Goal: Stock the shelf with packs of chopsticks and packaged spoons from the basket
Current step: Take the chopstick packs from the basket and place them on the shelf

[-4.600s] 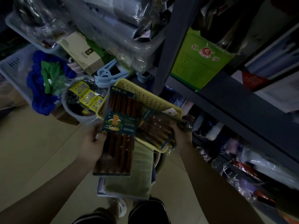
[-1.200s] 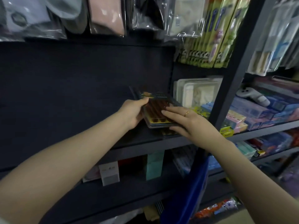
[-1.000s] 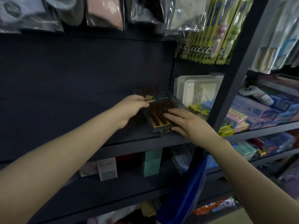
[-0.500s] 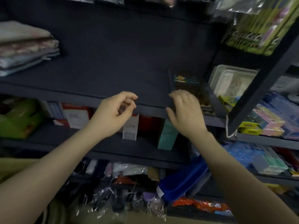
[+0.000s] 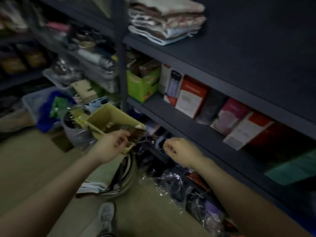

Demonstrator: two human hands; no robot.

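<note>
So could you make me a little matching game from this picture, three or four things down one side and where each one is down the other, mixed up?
Things:
1. yellow basket
2. folded towels
3. green box
4. left hand

Places:
A. on the wide dark shelf at the top
B. at the left end of the shelf below, beside the red and white boxes
C. at the basket's near edge, on a pack of brown chopsticks
D. low down, by the shelf post, above the floor

Pairs: 1-D, 2-A, 3-B, 4-C
</note>
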